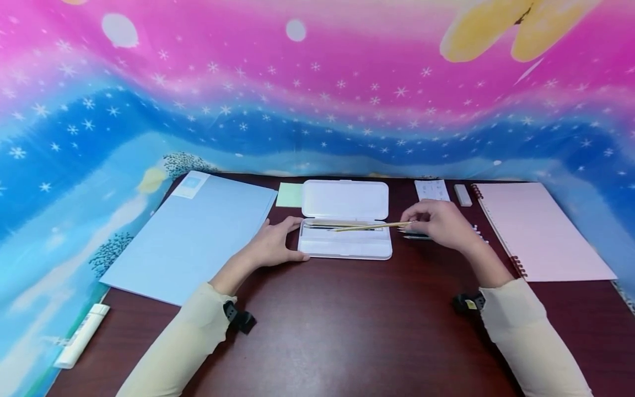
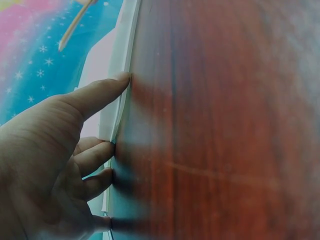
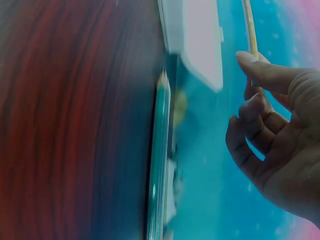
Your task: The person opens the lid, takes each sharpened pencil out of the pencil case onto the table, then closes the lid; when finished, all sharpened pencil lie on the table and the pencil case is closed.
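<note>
A white pencil case (image 1: 347, 249) lies with its lid up on the dark wooden table. My left hand (image 1: 273, 242) holds its left end, thumb at the front corner and fingers along the side and back. Above the case, my right hand (image 1: 441, 223) pinches a yellow pencil (image 1: 369, 226) near one end, between thumb and fingertips; its point faces left over the tray. At least one other pencil (image 1: 317, 223) lies along the back of the tray. Dark green pencils (image 1: 415, 237) lie on the table beneath my right hand, partly hidden by it.
Left of the case lie a light blue folder (image 1: 193, 237) and a green sticky-note pad (image 1: 289, 195). To the right are a printed paper (image 1: 431, 190), a white eraser (image 1: 463, 195) and a pink spiral notebook (image 1: 545, 231). A white glue stick (image 1: 83, 336) lies at the left edge.
</note>
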Available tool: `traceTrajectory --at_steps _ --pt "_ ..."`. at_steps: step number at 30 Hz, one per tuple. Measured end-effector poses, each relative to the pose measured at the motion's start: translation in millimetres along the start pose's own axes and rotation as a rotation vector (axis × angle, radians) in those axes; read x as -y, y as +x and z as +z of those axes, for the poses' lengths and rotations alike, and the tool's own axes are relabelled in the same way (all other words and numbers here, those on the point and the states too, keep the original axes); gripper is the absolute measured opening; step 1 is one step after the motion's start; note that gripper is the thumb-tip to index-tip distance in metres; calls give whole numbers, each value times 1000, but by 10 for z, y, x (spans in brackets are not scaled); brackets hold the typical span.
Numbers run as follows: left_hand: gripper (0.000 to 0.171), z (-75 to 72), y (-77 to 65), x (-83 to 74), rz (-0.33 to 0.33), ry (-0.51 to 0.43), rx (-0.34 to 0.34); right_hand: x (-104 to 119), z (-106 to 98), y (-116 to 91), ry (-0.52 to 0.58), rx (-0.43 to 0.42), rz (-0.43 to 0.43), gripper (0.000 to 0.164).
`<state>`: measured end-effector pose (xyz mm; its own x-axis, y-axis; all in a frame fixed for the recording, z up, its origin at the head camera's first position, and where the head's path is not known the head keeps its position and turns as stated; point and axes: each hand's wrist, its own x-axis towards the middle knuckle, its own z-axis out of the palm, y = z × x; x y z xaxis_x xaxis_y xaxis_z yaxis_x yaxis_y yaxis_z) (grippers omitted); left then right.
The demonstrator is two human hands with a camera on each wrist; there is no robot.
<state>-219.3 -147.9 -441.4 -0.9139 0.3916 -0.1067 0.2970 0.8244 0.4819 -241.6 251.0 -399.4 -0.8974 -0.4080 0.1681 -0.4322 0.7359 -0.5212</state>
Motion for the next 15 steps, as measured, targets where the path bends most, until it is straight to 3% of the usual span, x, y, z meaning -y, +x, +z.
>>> traceTrajectory --at_steps 7,15 --pt "91 -7 -9 2 2 -8 -3 -250 -265 -285 -16 -47 120 4" --pt "90 -3 -7 -14 3 -8 1 -447 -524 -604 -40 -33 257 13"
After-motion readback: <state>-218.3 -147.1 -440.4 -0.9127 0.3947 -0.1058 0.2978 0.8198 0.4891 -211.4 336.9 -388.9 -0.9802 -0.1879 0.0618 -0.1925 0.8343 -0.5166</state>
